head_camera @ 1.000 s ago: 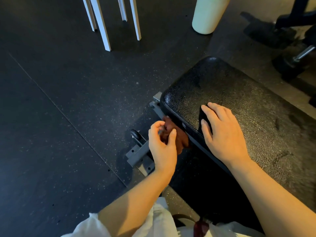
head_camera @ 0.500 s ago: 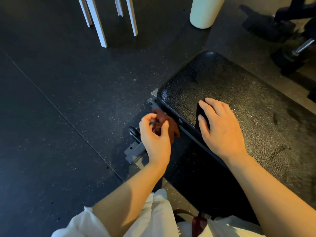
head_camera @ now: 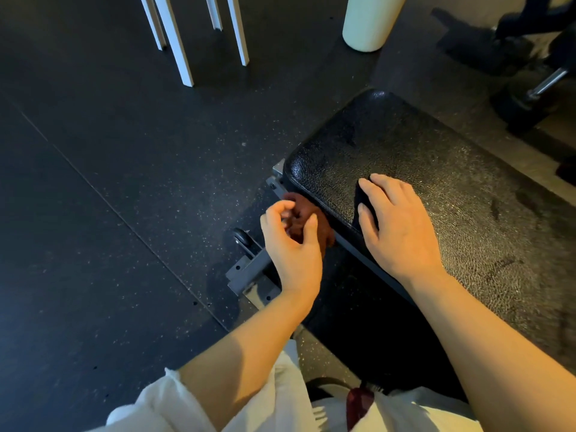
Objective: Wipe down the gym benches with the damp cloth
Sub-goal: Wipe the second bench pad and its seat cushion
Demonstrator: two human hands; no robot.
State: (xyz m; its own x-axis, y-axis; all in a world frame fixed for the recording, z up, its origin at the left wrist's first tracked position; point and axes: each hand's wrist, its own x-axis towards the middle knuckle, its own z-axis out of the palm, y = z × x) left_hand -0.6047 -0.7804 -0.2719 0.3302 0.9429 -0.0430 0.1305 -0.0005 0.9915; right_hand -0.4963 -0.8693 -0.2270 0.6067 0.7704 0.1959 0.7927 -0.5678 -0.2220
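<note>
On the bench's near left edge, the left hand grips a brown cloth. The right hand rests flat on the black bench pad, fingers straight.

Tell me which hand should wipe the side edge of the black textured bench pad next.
Left. The left hand already grips the reddish-brown cloth against the black textured bench pad at its side edge. The right hand lies flat on top with no cloth, probably steadying.

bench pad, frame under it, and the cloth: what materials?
Bench pad: looks like black vinyl or leatherette, with pebbled grain and a sheen.
Frame: probably painted steel, grey, square-edged, with bolt holes.
Cloth, held by the left hand: soft reddish-brown fabric, bunched; weave unclear.
</note>
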